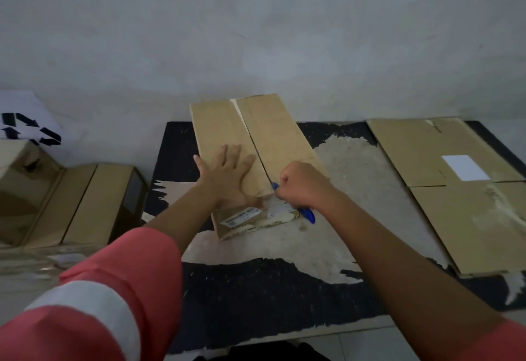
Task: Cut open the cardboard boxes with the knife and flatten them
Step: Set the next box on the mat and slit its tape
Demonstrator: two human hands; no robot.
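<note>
- Pressing flat on the cardboard box (273,133), left of its centre seam: left hand (227,175), fingers straight and spread.
- Gripping the blue knife (307,214) in a closed fist at the seam's near end: right hand (301,182).
- Lying on the worn black mat (256,289), far end by the wall (256,33): the box.
- Noted at right: flattened cardboard (455,190); at left, off the mat: further boxes (85,204).
</note>
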